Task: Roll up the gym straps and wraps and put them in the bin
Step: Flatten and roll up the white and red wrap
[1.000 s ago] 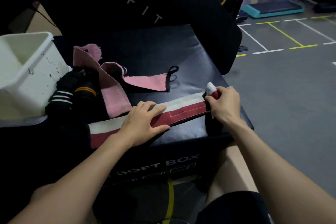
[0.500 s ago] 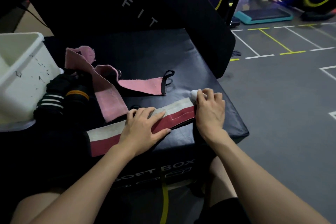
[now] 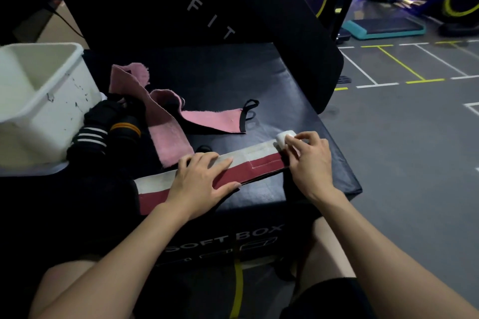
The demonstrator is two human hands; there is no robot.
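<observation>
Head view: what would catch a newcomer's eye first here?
The red-and-white wrap stretched across the black soft box, with the left hand pressing it flat and the right hand rolling its far end. Behind it lies a crumpled pink wrap, with the white bin at the left.

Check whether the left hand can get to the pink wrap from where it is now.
Probably yes. The left hand lies flat on the red and white wrap, and the pink wrap lies just beyond its fingers with nothing between them. It would have to let the striped wrap go first.
</observation>
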